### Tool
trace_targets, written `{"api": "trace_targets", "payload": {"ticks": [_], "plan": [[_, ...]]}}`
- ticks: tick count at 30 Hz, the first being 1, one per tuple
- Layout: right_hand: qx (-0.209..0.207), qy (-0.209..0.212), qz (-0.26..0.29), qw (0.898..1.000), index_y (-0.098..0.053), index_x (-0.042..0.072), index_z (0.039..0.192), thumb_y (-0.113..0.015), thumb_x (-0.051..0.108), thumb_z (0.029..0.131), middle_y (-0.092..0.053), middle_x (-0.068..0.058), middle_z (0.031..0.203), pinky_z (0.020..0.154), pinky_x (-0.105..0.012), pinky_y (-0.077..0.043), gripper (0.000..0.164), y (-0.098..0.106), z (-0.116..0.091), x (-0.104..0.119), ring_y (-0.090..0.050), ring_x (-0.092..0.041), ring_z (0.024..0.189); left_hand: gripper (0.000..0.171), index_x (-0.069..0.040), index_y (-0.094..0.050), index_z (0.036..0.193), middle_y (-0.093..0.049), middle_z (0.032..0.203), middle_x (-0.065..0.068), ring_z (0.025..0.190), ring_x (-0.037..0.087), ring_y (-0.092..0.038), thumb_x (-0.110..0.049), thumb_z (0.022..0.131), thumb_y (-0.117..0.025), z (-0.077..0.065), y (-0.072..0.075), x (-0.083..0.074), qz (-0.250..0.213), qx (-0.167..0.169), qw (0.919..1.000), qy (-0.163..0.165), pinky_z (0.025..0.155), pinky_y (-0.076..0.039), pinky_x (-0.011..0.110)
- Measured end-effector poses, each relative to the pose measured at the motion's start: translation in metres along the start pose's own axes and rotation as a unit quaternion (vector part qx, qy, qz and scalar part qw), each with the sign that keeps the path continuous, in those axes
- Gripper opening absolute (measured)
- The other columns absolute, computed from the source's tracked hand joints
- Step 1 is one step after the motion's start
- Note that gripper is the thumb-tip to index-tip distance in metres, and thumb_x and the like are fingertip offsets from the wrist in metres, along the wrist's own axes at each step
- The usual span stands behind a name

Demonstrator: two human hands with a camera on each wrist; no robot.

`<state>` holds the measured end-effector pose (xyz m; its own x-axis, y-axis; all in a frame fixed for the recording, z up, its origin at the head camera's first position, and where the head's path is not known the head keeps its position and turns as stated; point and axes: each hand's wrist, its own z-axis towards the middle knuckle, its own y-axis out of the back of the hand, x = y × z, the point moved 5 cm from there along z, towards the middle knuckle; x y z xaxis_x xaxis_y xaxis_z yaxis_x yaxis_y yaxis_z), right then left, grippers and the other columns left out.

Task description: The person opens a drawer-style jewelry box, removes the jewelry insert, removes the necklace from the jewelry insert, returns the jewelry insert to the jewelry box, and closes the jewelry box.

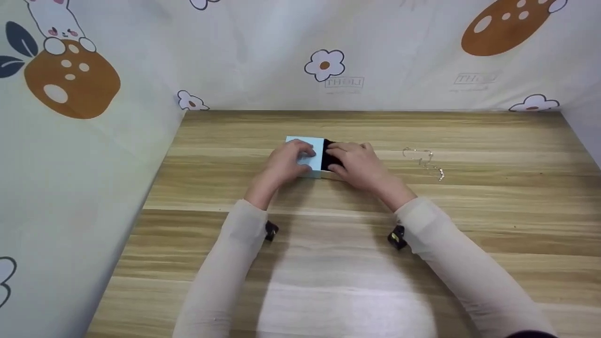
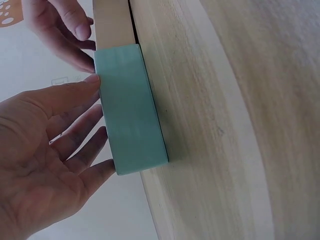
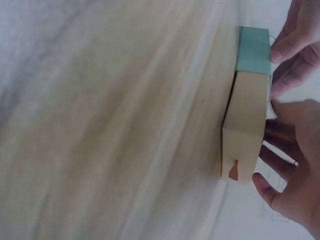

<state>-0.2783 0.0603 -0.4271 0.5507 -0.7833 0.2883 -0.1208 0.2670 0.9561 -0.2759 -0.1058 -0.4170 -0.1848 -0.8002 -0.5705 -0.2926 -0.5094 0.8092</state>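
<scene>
A small box lies on the table with its light blue sleeve [image 1: 317, 158] on the left. From the sleeve's right end a tan drawer [image 3: 246, 102] sticks out, its black lining [image 1: 328, 162] showing between the fingers. My left hand [image 1: 287, 162] rests its fingertips and thumb on top of the sleeve. My right hand [image 1: 359, 164] is over the drawer, fingers spread along its top and the black lining; whether they press inside is hidden. In the left wrist view, the sleeve's side [image 2: 131, 110] stands flat on the table. A triangular notch [image 3: 234, 170] marks the drawer's end.
To the right of the box lies a thin, shiny chain [image 1: 425, 162], loosely strung out. The wood-grain table [image 1: 347, 263] meets a patterned cloth backdrop [image 1: 263, 61] at its back and left edges. Small black wrist cameras [image 1: 397, 237] sit under the sleeves' cuffs.
</scene>
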Motion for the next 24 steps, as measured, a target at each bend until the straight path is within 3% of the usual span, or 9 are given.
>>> {"api": "trace_targets", "payload": {"ticks": [5, 8, 10, 14, 17, 21, 24], "plan": [[0.039, 0.007, -0.001, 0.999, -0.056, 0.013, 0.141, -0.052, 0.048, 0.100, -0.053, -0.006, 0.150, 0.103, -0.057, -0.032, 0.054, -0.004, 0.000, 0.001, -0.046, -0.032, 0.139, 0.031, -0.008, -0.069, 0.122, -0.055, 0.145, 0.008, 0.140, 0.026, -0.046, -0.012, 0.092, -0.070, 0.001, 0.000, -0.001, 0.002, 0.002, 1.0000, 0.004, 0.118, -0.037, 0.041], [0.013, -0.006, 0.044, 0.999, -0.059, 0.012, 0.137, -0.054, 0.041, 0.101, -0.052, -0.009, 0.149, 0.109, -0.056, -0.033, 0.046, 0.003, -0.002, -0.004, -0.045, -0.033, 0.139, 0.031, -0.008, -0.069, 0.122, -0.055, 0.145, 0.008, 0.139, 0.026, -0.047, -0.011, 0.091, -0.070, 0.000, 0.000, -0.002, -0.002, 0.001, 1.0000, 0.002, 0.118, -0.037, 0.041], [-0.018, -0.037, 0.087, 0.995, -0.060, 0.010, 0.135, -0.054, 0.033, 0.102, -0.053, -0.013, 0.146, 0.112, -0.054, -0.035, 0.041, 0.009, -0.005, -0.011, -0.047, -0.034, 0.137, 0.031, -0.007, -0.069, 0.121, -0.055, 0.145, 0.008, 0.138, 0.026, -0.048, -0.011, 0.091, -0.070, 0.000, 0.000, -0.002, -0.003, 0.000, 1.0000, -0.001, 0.117, -0.037, 0.041], [-0.067, -0.120, 0.165, 0.977, -0.054, 0.004, 0.136, -0.053, 0.018, 0.102, -0.056, -0.019, 0.134, 0.106, -0.049, -0.046, 0.037, 0.016, -0.012, -0.028, -0.058, -0.034, 0.123, 0.029, -0.007, -0.069, 0.120, -0.056, 0.144, 0.008, 0.137, 0.026, -0.049, -0.010, 0.091, -0.070, 0.000, 0.000, -0.002, -0.006, -0.003, 1.0000, -0.002, 0.116, -0.038, 0.041], [-0.060, -0.165, 0.228, 0.958, -0.049, 0.003, 0.139, -0.051, 0.012, 0.101, -0.062, -0.020, 0.126, 0.095, -0.044, -0.052, 0.039, 0.015, -0.017, -0.036, -0.066, -0.032, 0.111, 0.029, -0.007, -0.070, 0.120, -0.056, 0.144, 0.008, 0.137, 0.026, -0.049, -0.010, 0.091, -0.070, 0.000, 0.000, -0.001, -0.004, -0.003, 1.0000, -0.002, 0.117, -0.038, 0.041], [-0.033, -0.181, 0.310, 0.933, -0.046, 0.001, 0.141, -0.049, 0.009, 0.102, -0.064, -0.022, 0.126, 0.091, -0.038, -0.052, 0.040, 0.011, -0.017, -0.037, -0.068, -0.032, 0.109, 0.031, -0.006, -0.070, 0.120, -0.057, 0.143, 0.008, 0.138, 0.027, -0.048, -0.010, 0.090, -0.071, 0.000, 0.000, 0.000, 0.000, -0.005, 1.0000, -0.005, 0.117, -0.037, 0.041], [-0.021, -0.173, 0.343, 0.923, -0.044, 0.001, 0.143, -0.049, 0.007, 0.101, -0.060, -0.024, 0.131, 0.098, -0.042, -0.052, 0.042, 0.008, -0.014, -0.032, -0.065, -0.035, 0.117, 0.031, -0.007, -0.069, 0.121, -0.056, 0.144, 0.008, 0.139, 0.027, -0.048, -0.011, 0.090, -0.071, 0.000, -0.001, 0.001, -0.001, -0.006, 1.0000, -0.003, 0.118, -0.036, 0.041]]}}
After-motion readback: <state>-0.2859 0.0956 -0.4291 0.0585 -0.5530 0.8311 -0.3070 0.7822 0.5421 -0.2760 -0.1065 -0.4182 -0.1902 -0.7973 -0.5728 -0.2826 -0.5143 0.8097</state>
